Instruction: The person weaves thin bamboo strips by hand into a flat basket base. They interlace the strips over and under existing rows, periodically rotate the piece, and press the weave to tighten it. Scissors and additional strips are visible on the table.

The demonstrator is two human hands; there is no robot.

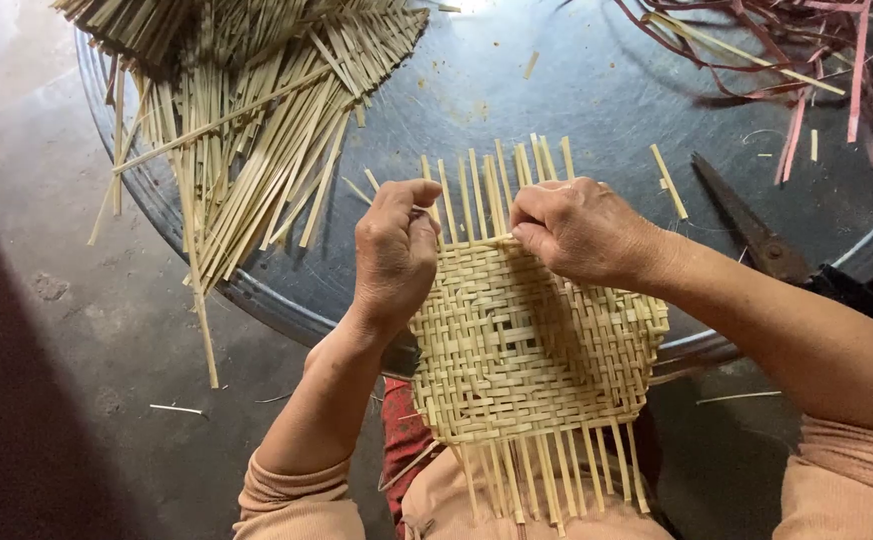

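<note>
A partly woven mat of pale bamboo strips lies across my lap and the edge of a round metal tray. Loose strip ends stick out at its far and near sides. My left hand grips the mat's far left corner, fingers curled over the upright strips. My right hand pinches the horizontal strip at the mat's far edge, pressing it among the upright ends.
A heap of loose bamboo strips covers the tray's left part and spills over its rim. Dark scissors lie on the tray at the right. Reddish strips lie at the top right. Grey floor is at the left.
</note>
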